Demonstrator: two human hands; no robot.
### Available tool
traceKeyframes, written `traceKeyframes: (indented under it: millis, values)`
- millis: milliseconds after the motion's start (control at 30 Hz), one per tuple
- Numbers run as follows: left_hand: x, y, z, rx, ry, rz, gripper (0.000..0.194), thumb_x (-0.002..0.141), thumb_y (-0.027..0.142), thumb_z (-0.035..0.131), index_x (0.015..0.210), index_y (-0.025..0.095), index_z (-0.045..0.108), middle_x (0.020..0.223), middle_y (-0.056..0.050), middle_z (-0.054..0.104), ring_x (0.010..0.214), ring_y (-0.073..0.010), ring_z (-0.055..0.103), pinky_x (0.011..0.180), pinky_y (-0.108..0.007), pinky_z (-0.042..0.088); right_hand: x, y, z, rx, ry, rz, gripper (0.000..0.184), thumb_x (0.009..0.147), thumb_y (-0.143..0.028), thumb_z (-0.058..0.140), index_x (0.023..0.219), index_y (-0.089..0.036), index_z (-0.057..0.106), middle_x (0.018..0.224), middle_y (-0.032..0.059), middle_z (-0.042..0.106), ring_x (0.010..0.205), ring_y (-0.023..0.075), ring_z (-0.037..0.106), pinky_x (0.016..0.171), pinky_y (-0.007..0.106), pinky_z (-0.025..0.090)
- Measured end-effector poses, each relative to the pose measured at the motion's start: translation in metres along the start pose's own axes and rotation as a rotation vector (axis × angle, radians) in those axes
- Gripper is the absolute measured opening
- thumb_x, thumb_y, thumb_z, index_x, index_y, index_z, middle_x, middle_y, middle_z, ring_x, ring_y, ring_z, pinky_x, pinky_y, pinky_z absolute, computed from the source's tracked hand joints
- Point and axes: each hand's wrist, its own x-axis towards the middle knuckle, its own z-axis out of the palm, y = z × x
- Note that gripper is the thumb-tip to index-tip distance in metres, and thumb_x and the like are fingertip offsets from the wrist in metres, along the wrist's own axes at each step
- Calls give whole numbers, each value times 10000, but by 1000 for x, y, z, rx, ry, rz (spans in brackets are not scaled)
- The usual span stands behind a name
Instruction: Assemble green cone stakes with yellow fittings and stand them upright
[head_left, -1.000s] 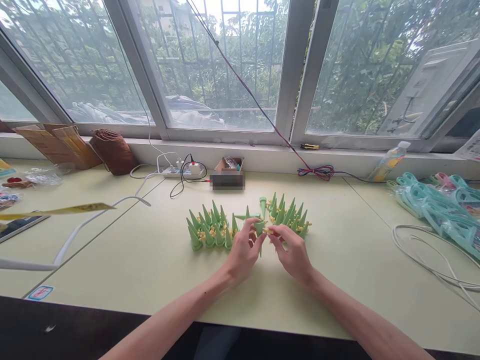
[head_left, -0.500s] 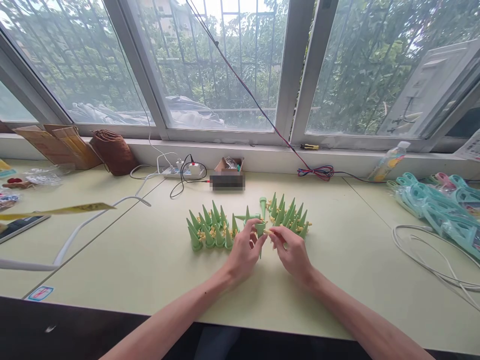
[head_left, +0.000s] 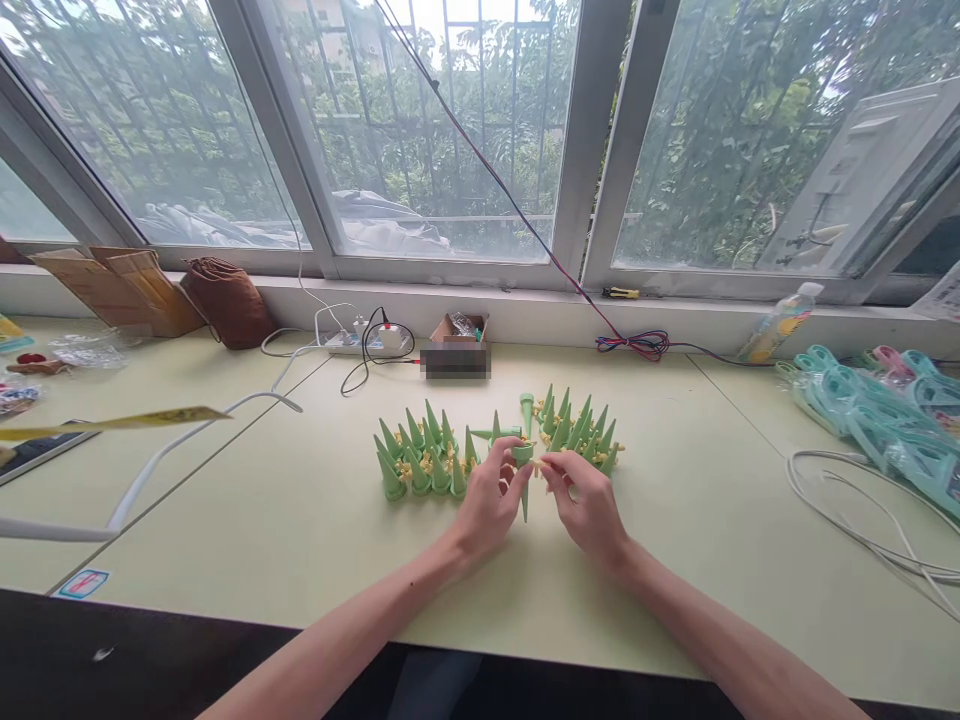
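Note:
My left hand (head_left: pixel 493 497) is closed around the collar of a green plastic watering spike (head_left: pixel 525 500), its pointed end hanging down. My right hand (head_left: pixel 589 502) pinches a small yellow valve (head_left: pixel 538 463) against the side of that collar. How far the valve sits in the collar is hidden by my fingers. To the left stands a group of green spikes (head_left: pixel 420 465), points up, with yellow valves at their sides. A similar group (head_left: pixel 574 430) stands to the right. Behind my hands, one spike (head_left: pixel 527 410) lies with its cap end away from me.
A small open carton (head_left: pixel 459 328) and a power strip (head_left: pixel 360 343) sit at the back. Bundled wire (head_left: pixel 632 346) and a bottle (head_left: pixel 781 322) are at the back right. Bagged turquoise plastic pieces (head_left: pixel 877 410) and a pale cable (head_left: pixel 847 505) lie at the right. A white cable (head_left: pixel 180 450) crosses the left.
The held spike has tipped slightly, and more of its pointed end now shows below my left hand. Both hands stay in nearly the same place.

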Motion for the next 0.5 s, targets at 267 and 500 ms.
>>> traceKeyframes:
  millis: [267,500]
  values:
    - [1,6,0,-144,6,-104,301,929,421,521,1135,210,464,676,42,493,529,-94,496,454,-184,404,1,-2,0,30,1,-12,137,977,-221,483,1016,-208,613,871,52,616,731,160,607,603,270,517]
    - [2,7,-1,-172,-13,-143,309,928,432,521,1127,208,447,697,31,559,468,-72,465,419,-178,402,0,0,1,32,-1,-11,130,973,-219,490,1019,-210,611,882,50,626,736,156,619,597,266,519]
